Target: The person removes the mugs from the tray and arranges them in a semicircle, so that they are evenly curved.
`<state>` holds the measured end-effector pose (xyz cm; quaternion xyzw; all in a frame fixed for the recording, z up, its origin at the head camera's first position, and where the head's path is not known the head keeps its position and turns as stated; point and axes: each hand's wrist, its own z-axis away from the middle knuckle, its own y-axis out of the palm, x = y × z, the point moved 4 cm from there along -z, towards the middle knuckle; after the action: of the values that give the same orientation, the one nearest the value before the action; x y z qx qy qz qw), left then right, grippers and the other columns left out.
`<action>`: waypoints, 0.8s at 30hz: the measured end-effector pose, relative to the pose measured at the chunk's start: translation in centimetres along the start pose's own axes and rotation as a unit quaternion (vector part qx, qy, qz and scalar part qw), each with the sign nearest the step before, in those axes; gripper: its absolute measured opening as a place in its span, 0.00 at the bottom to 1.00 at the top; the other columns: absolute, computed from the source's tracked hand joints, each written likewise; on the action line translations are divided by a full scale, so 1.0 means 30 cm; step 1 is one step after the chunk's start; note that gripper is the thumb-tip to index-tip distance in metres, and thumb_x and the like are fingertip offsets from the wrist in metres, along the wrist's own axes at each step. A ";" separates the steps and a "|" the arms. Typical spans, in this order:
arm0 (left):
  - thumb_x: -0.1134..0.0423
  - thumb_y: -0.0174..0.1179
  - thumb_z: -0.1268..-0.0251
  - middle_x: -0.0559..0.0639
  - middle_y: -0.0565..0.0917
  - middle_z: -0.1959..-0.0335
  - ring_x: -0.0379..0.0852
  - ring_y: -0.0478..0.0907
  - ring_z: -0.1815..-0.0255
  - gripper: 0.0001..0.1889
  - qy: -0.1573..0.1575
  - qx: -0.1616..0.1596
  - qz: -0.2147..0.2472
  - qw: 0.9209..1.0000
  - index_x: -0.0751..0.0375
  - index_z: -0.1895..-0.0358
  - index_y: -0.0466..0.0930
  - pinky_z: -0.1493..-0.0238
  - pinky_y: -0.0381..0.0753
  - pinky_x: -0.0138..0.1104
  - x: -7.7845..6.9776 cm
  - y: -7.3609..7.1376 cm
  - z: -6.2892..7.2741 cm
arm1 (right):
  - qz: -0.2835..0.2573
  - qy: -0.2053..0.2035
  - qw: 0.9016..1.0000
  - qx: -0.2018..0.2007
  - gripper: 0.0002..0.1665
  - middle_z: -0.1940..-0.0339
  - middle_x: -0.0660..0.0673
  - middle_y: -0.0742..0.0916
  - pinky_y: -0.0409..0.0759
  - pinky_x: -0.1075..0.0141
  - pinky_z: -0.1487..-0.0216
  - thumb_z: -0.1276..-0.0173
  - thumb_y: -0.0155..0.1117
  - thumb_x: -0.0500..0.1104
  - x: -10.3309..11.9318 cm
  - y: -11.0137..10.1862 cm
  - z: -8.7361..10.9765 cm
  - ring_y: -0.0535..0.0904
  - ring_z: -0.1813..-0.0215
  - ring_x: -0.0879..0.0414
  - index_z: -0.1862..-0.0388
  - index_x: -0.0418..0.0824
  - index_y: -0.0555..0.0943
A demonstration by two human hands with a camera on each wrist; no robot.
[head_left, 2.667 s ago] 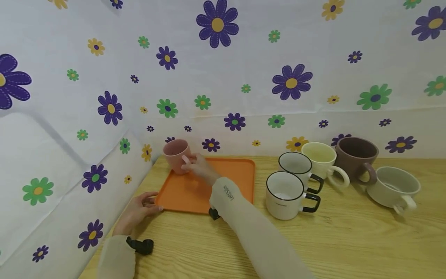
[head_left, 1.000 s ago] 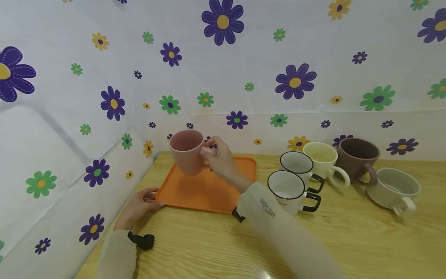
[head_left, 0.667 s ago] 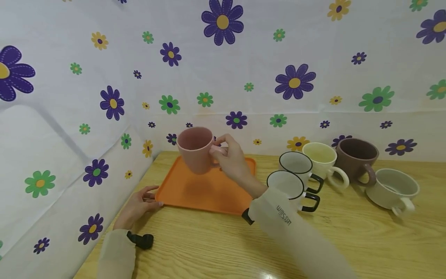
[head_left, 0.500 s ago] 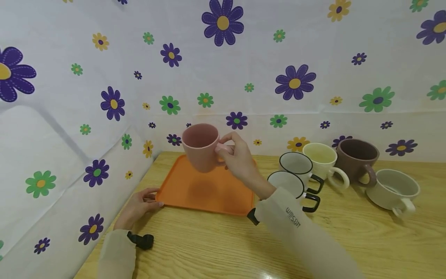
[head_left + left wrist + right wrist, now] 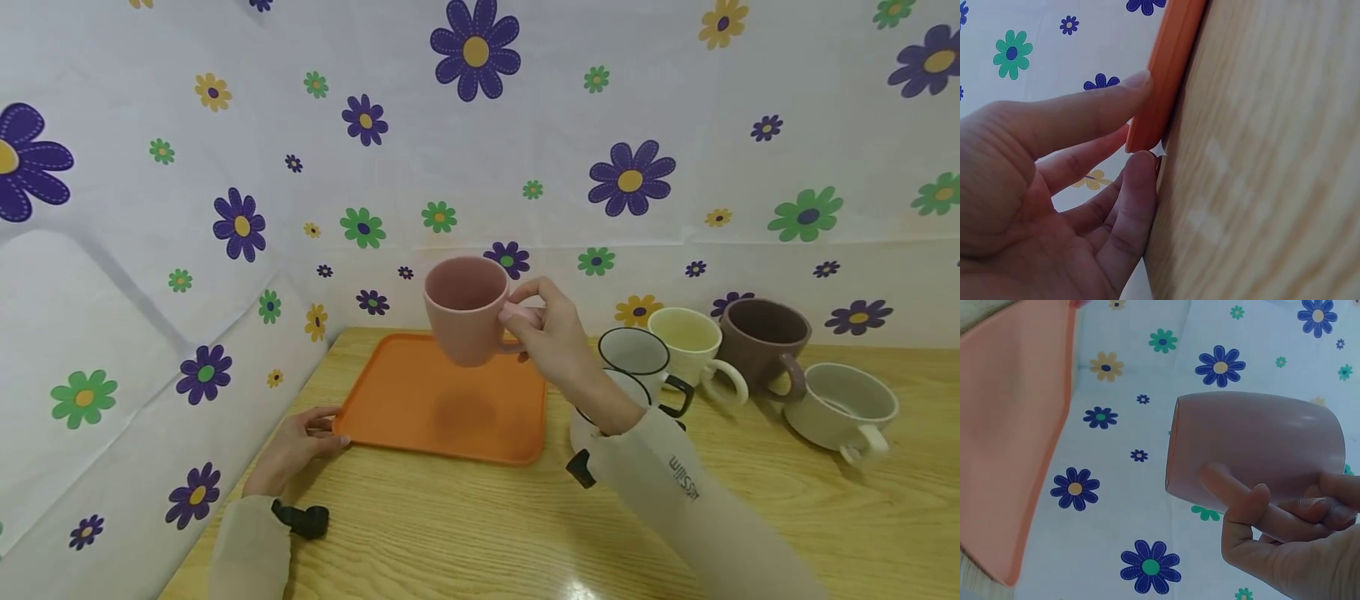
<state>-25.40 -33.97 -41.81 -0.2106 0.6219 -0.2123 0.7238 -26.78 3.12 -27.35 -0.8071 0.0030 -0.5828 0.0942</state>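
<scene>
My right hand (image 5: pixel 551 337) pinches the handle of a pink mug (image 5: pixel 467 321), which hangs upright in the air above the orange tray (image 5: pixel 405 400). In the right wrist view, the mug (image 5: pixel 1254 450) shows its smooth outer wall, with fingers around its handle. At the tray's near left corner my left hand (image 5: pixel 294 450) holds the edge between thumb and fingers. The left wrist view shows fingertips (image 5: pixel 1138 81) against the rim of the tray (image 5: pixel 1163 81), close to the wooden tabletop.
To the right stand two white black-rimmed mugs (image 5: pixel 633 354), the nearer partly behind my right forearm. Beyond them are a cream mug (image 5: pixel 682 342), a brown mug (image 5: pixel 761 346) and a wide grey-green cup (image 5: pixel 840 408). Flower-patterned cloth (image 5: pixel 525 125) hangs behind and at left.
The right hand has lifted the pink mug off the tray's far left corner and carried it rightward and up. The left hand stays at the tray corner.
</scene>
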 end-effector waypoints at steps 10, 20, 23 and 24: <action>0.64 0.70 0.35 0.73 0.75 0.40 0.63 0.76 0.43 0.32 0.000 0.000 0.002 1.000 0.71 0.30 0.70 0.49 0.81 0.43 -0.011 -0.003 0.008 | -0.005 0.001 1.000 -0.005 0.12 0.66 0.34 0.86 0.82 0.66 0.66 0.22 0.58 0.35 0.021 -0.094 0.044 0.87 0.65 0.45 0.45 0.32 0.69; 0.62 0.70 0.34 0.74 0.74 0.39 0.66 0.75 0.40 0.33 0.016 0.001 -0.016 1.000 0.71 0.30 0.70 0.43 0.77 0.51 -0.007 -0.005 0.009 | 0.021 0.008 0.999 -0.025 0.13 0.68 0.39 0.87 0.82 0.65 0.67 0.22 0.58 0.35 0.023 -0.181 0.085 0.85 0.70 0.56 0.45 0.31 0.68; 0.62 0.70 0.35 0.73 0.75 0.40 0.66 0.75 0.41 0.32 0.017 0.001 -0.019 1.000 0.71 0.30 0.70 0.44 0.79 0.49 -0.008 -0.003 0.009 | 0.037 0.016 0.999 -0.035 0.14 0.68 0.41 0.87 0.83 0.65 0.65 0.22 0.58 0.36 0.020 -0.205 0.100 0.84 0.70 0.57 0.44 0.31 0.68; 0.62 0.70 0.35 0.73 0.75 0.40 0.65 0.76 0.42 0.32 0.017 0.000 -0.018 1.000 0.72 0.31 0.70 0.45 0.79 0.48 -0.009 -0.003 0.009 | 0.039 0.018 0.998 -0.038 0.15 0.68 0.41 0.87 0.83 0.65 0.65 0.22 0.58 0.36 0.019 -0.213 0.104 0.84 0.70 0.57 0.44 0.31 0.68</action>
<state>-25.17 -33.86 -41.51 -0.2179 0.6303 -0.2291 0.7091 -24.32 9.80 -26.78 -0.7990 0.0586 -0.5922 0.0863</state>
